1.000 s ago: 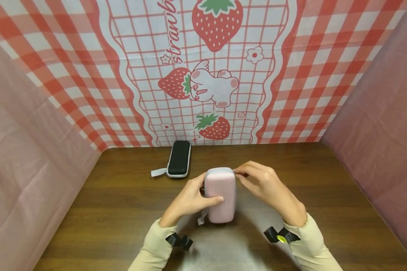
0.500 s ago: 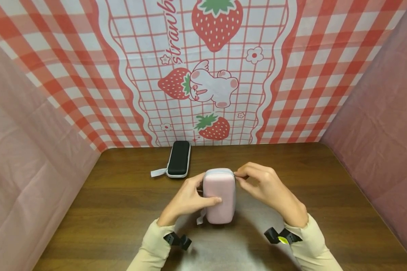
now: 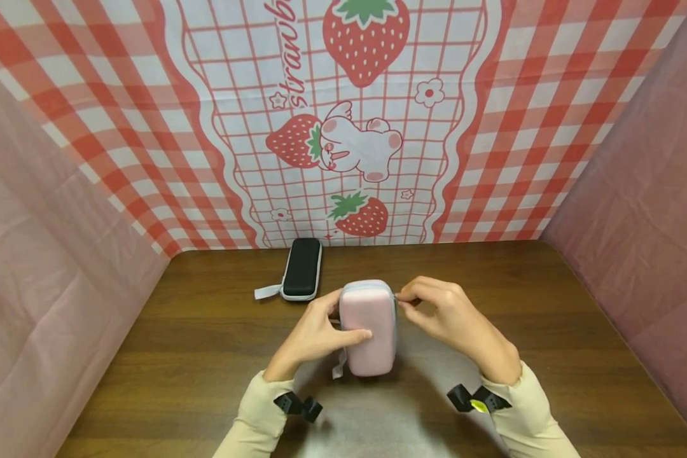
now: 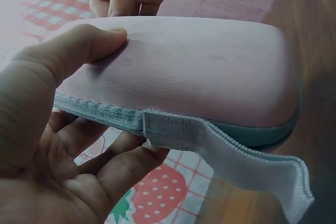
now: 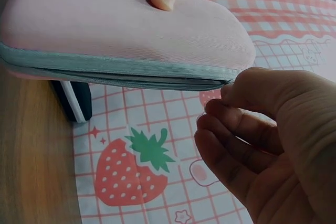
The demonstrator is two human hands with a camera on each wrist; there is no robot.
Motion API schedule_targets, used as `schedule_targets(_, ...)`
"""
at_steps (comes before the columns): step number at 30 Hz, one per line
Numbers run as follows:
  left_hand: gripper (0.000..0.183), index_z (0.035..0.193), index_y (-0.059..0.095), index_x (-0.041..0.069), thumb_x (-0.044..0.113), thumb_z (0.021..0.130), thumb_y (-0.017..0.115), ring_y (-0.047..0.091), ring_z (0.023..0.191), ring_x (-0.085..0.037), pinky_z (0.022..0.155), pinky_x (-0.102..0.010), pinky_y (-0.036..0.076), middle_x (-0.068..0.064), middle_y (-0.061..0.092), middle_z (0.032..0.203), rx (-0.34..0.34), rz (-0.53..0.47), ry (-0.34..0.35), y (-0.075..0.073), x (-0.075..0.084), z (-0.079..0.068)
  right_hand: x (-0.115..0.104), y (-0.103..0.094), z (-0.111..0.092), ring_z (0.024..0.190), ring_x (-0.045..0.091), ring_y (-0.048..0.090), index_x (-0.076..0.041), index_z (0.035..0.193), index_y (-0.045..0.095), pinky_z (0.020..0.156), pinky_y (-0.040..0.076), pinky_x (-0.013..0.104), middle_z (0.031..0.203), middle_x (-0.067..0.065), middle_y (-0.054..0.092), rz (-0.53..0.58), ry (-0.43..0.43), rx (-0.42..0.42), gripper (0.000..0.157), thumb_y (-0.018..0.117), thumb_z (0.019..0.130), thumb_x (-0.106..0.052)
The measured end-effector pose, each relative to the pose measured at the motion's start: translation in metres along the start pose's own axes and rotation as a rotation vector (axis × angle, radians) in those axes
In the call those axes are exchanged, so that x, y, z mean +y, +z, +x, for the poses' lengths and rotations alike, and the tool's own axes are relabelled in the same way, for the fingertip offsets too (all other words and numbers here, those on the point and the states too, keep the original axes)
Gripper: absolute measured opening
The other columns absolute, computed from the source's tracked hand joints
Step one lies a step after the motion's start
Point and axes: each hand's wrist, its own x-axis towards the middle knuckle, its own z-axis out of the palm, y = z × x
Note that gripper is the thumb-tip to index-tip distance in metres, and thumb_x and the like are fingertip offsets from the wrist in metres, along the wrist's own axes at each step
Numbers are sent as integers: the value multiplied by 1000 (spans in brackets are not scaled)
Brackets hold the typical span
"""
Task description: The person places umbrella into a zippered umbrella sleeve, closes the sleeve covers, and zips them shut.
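A pink zippered hard case [image 3: 369, 331] with a pale grey zipper band stands tilted above the table. My left hand [image 3: 316, 334] grips its left side, thumb across the front, fingers behind. A light fabric strap [image 4: 231, 158] hangs from that side of the case in the left wrist view. My right hand [image 3: 441, 312] pinches at the zipper near the case's upper right corner, thumb against index finger; the zipper pull is mostly hidden in that pinch. In the right wrist view, a narrow dark slit runs along the zipper band [image 5: 105, 66] up to the fingertips.
A black case [image 3: 302, 267] with a white zipper edge and a light strap [image 3: 268, 291] lies at the back of the brown wooden table [image 3: 206, 356]. Behind rises a strawberry-print cloth [image 3: 423, 159]. Pink cloth walls [image 3: 635, 191] flank both sides.
The pink case has shifted slightly left with my left hand. My right hand's fingertips have slid a little down from the case's top corner along its right edge. The black case stays put.
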Motion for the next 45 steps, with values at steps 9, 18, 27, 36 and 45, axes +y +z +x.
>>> schedule_targets(9,59,135,63,13,18,82,87,73,94,-15,75,-33,62,-9,74,113,14,-47,1,-1,0,0,1,3,0,75,13,69,-2,86,72,70,57,18,85,4,73,10,-23,5,22,73,73,16)
schedule_targets(18,58,134,63,13,12,81,87,73,93,-17,76,-35,63,-10,74,111,35,-86,8,-3,1,0,2,6,0,74,14,68,-6,88,73,70,56,18,84,4,73,12,-68,15,31,73,69,18)
schedule_targets(27,58,135,62,13,13,82,86,73,96,-21,78,-35,63,-10,73,114,51,-102,-16,-5,3,0,3,7,-1,74,14,68,-5,88,74,69,56,17,85,4,73,7,-66,-2,29,74,69,18)
schedule_targets(36,55,133,64,12,13,82,86,72,97,-24,78,-35,62,-10,73,114,58,-100,-18,-6,3,0,4,9,-2,73,14,68,-5,88,74,69,56,18,85,4,73,8,-65,-4,30,74,69,18)
schedule_targets(45,54,132,64,12,13,83,85,73,95,-19,77,-35,63,-10,73,113,59,-102,-24,-7,4,-1,4,9,-2,73,14,68,-5,87,74,67,56,19,84,4,73,5,-58,-15,29,75,69,18)
